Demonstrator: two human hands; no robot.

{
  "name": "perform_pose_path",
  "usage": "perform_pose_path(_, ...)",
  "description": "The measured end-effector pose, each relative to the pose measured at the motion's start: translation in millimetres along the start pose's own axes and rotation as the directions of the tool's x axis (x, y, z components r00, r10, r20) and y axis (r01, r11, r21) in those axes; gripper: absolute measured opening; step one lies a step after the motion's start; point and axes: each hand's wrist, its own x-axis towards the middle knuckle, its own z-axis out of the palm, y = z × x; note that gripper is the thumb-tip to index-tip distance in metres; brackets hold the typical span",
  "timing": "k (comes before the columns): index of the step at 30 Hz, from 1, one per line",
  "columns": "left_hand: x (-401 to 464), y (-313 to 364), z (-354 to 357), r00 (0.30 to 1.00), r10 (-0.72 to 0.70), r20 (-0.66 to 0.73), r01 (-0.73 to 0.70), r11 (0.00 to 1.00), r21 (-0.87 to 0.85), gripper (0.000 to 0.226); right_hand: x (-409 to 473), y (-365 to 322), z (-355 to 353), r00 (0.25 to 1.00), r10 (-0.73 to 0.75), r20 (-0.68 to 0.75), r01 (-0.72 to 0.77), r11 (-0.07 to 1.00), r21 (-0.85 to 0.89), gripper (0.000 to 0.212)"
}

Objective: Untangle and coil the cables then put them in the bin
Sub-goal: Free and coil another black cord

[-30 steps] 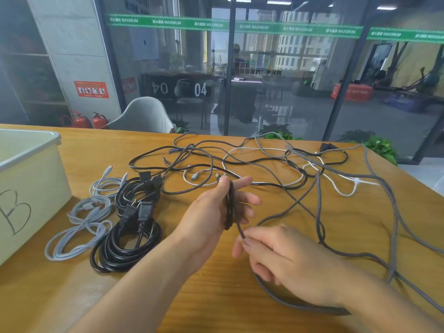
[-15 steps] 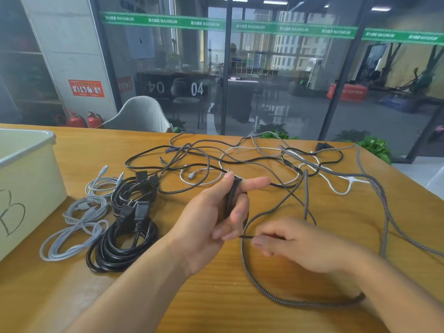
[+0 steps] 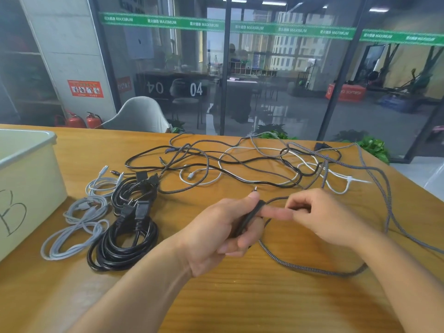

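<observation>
The bin (image 3: 26, 179) is cut off at the left edge, and the tangle (image 3: 252, 164) cannot be counted strand by strand. Four coiled cables are seen beside the bin: two grey (image 3: 74, 227), two black (image 3: 125, 239). The braided cable (image 3: 312, 269) is wound round the left hand (image 3: 223, 231), whose fingers (image 3: 276, 212) are curled on it. It is pinched by the right hand (image 3: 322, 217), which was lower half a second ago.
</observation>
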Motion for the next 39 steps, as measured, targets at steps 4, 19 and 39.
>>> perform_pose_path(4,2,-4,2,0.999,-0.037,-0.006,0.037,0.994,0.107,0.056,-4,-15,4,0.947,-0.117,-0.3,0.113,0.993,-0.031,0.046)
perform_pose_path(19,5,-6,14,0.98,0.019,-0.196,0.056,0.928,0.368,0.06,-21,-49,26,0.924,-0.23,-0.304,0.278,0.953,0.122,0.04)
perform_pose_path(39,5,5,3,0.956,0.152,-0.25,-0.22,0.938,-0.267,0.055,-20,-44,39,0.892,-0.189,0.41,0.099,0.968,0.23,0.057)
